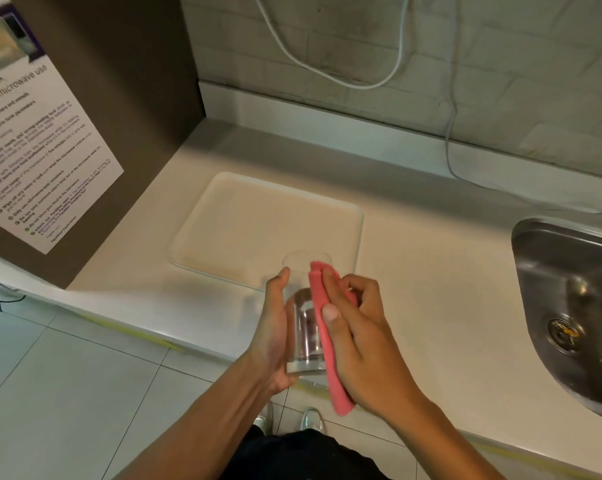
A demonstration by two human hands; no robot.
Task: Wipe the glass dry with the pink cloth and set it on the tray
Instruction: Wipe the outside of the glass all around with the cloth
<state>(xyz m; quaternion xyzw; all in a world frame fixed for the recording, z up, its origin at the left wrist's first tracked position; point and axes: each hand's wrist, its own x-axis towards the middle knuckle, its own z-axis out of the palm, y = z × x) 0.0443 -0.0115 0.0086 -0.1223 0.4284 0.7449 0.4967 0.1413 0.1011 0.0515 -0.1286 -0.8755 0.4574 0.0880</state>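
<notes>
A clear drinking glass [303, 327] is held in the air above the counter's front edge, its mouth pointing away from me. My left hand [271, 334] grips its left side and base. My right hand [358, 334] presses a folded pink cloth [322, 323] against the right side of the glass, thumb on top of the cloth. The cloth's lower end hangs below my right palm. Just beyond the glass, a pale, shallow tray [223, 216] with a raised rim lies flat on the counter, with nothing standing on it.
A steel sink [566, 299] is set into the white counter [431, 271] at the right. A brown cabinet wall with a printed notice [33, 140] stands at the left. White cables [448, 140] hang down the tiled back wall. Floor tiles lie below left.
</notes>
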